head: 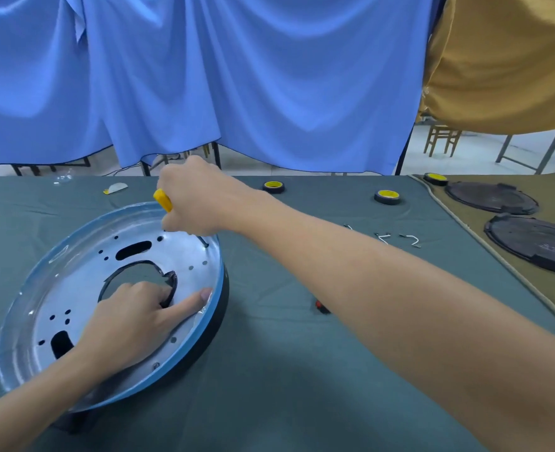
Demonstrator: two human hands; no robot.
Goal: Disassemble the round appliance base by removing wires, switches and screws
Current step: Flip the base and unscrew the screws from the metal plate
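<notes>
On bench (302,370), base (73,278) is held by left hand (129,324) hooked on its hole edge; screwdriver (162,200) is clamped in right hand (194,197) at far rim.

Counting one round appliance base (73,288) on the worktop (302,370). Tallying three yellow-cored tape rolls (273,186) (388,197) (436,179) along its far side. Logging two black round covers (491,197) (535,244) at right. Noting one yellow-handled screwdriver (163,200), one small red part (321,306), one white scrap (115,188). Counting three bent wire pieces (383,237) (413,239) (347,227); smaller bits too small to tell. Recording two hands: left hand (129,324), right hand (194,197).
</notes>
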